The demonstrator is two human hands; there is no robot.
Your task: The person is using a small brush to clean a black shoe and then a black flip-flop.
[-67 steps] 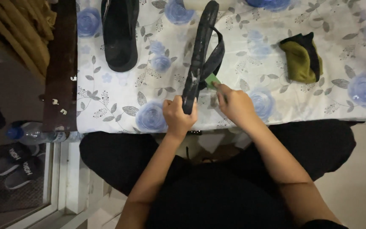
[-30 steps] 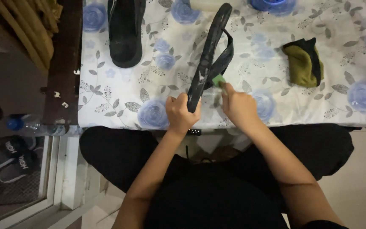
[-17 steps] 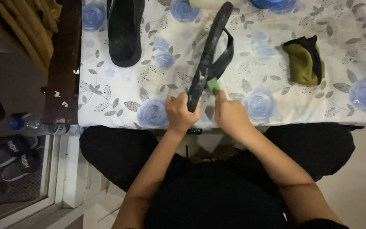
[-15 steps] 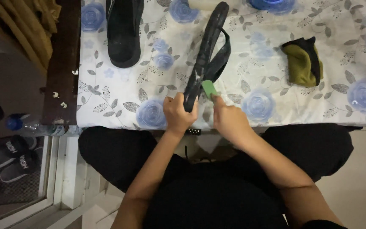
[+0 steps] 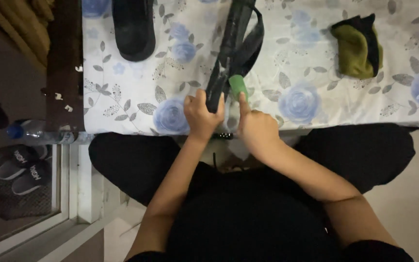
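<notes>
A black flip-flop sandal (image 5: pixel 231 46) stands on its edge on the flower-patterned tablecloth (image 5: pixel 306 97). My left hand (image 5: pixel 202 114) grips its near end at the heel. My right hand (image 5: pixel 254 127) holds a small green piece (image 5: pixel 238 86), like a sponge or cloth, against the sandal's side just beside my left hand. The sandal's strap (image 5: pixel 253 41) loops out to the right.
A second black sandal (image 5: pixel 133 26) lies flat at the far left of the table. An olive and black cloth (image 5: pixel 357 46) lies at the right. A dark wooden bar (image 5: pixel 64 63) runs along the left edge; a plastic bottle (image 5: pixel 40 133) and grey slippers (image 5: pixel 23 167) are on the floor.
My right hand has slid the green piece down the sandal's side toward the heel, closer to my left hand. My left hand has kept its grip.
</notes>
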